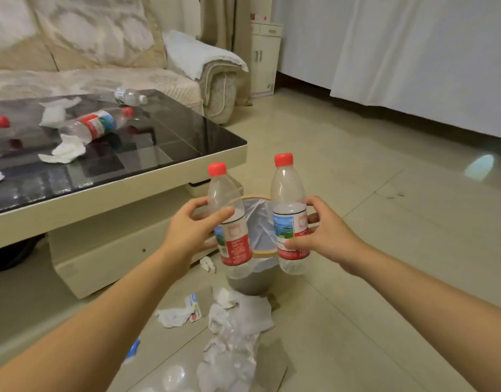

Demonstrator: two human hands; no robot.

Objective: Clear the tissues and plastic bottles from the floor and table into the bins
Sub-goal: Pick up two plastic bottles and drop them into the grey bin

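Tiled floor (385,250), head view: we hold one empty red-capped bottle per hand, left hand (192,230) and right hand (325,236) both wrapped around the labels, above the lined bin (260,219). Risk: dropping both together, one clips the rim and rolls into the floor tissues (238,329).

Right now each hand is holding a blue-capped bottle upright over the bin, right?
Not quite: the caps are red, not blue. The head view shows the left hand and the right hand each holding a red-capped bottle, the left bottle and the right bottle, upright over the bin.
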